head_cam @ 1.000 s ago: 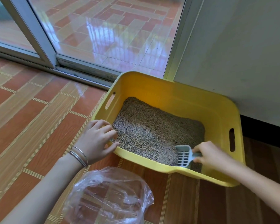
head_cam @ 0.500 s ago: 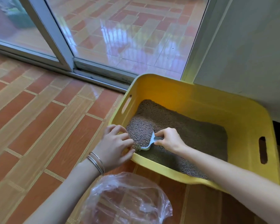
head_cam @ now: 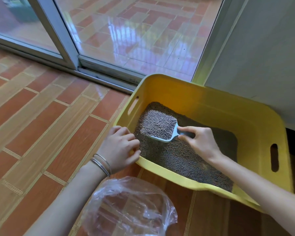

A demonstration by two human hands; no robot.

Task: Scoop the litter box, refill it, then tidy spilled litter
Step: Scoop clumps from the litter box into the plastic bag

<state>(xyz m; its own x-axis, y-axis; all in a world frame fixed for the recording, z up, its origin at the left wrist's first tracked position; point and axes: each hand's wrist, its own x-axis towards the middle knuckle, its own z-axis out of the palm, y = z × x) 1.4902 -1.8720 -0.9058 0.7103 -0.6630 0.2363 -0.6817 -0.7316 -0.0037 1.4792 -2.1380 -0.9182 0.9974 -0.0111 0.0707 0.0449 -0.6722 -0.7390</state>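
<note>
A yellow litter box [head_cam: 191,94] sits on the tiled floor at the right, holding grey-brown litter [head_cam: 186,157]. My right hand [head_cam: 201,142] grips the handle of a pale blue scoop [head_cam: 163,137], which is lifted level over the left part of the box and heaped with litter. My left hand [head_cam: 119,149] grips the near left rim of the box, fingers curled over the edge. A clear plastic bag [head_cam: 128,208] lies open on the floor in front of the box.
A sliding glass door with a metal track [head_cam: 100,72] runs behind the box, and a white wall [head_cam: 262,48] stands at the right. Brown and red floor tiles [head_cam: 41,125] stretch to the left.
My right hand swept the scoop from the box's right end to its left, dug in, and has lifted it full of litter. My left hand stayed on the rim.
</note>
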